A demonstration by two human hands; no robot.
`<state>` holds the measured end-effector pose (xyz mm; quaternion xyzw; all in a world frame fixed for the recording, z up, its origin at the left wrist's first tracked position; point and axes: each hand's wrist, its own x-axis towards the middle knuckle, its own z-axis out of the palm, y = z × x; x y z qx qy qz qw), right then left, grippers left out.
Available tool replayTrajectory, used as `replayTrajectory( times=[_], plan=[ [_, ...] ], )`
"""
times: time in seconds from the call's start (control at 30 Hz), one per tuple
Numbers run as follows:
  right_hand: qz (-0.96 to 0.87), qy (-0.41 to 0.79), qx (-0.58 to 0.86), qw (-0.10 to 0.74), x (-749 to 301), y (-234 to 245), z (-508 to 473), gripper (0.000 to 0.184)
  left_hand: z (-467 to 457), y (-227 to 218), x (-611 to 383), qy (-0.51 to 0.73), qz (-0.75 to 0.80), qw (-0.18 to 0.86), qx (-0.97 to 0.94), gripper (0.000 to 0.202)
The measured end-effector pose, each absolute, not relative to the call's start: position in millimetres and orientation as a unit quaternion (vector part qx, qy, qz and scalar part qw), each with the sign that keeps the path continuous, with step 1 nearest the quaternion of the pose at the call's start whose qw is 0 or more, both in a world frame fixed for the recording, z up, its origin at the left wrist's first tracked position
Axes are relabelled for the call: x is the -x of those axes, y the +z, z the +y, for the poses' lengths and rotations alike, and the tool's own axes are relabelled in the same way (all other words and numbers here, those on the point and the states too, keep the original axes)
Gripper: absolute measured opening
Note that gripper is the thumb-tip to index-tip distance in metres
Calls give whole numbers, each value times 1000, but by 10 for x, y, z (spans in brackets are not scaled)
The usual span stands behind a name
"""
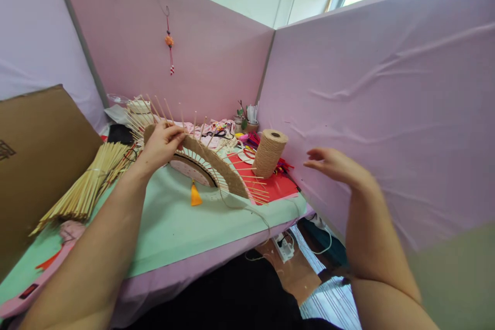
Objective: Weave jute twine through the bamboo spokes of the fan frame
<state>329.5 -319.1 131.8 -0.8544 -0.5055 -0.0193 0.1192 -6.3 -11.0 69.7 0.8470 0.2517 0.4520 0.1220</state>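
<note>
My left hand [161, 143] is closed in a pinch on the upper rim of a half-woven basket [211, 162], a round base with thin wooden sticks fanning out and brown jute twine woven between them. A strand of twine trails from the basket over the table's front edge. My right hand [335, 165] hovers in the air to the right, near the pink partition, fingers loosely stretched and holding nothing. A spool of jute twine [269, 152] stands upright between the two hands, on a red sheet [276, 185].
A bundle of bamboo sticks [89, 181] lies at the left beside a brown cardboard box [34, 149]. An orange tassel [195, 195] rests on the green table mat [174, 227]. Craft clutter and a cup of tools [250, 119] fill the back corner. A power strip [284, 246] lies on the floor.
</note>
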Motion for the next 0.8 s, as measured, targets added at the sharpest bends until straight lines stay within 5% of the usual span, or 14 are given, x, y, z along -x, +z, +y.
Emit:
replayTrajectory(
  times=[0.13,0.37,0.8],
  plan=[
    [-522,92,840,113,-3104,655,-2572,26,-120,691,70,451,257,148,-842,21],
    [-464,64,873,140,-2770,-159,-2190,23,-167,701,99,453,258,132,-843,22],
    [-523,43,810,259,-2680,357,-1884,14,-183,699,113,447,262,132,-845,22]
  ],
)
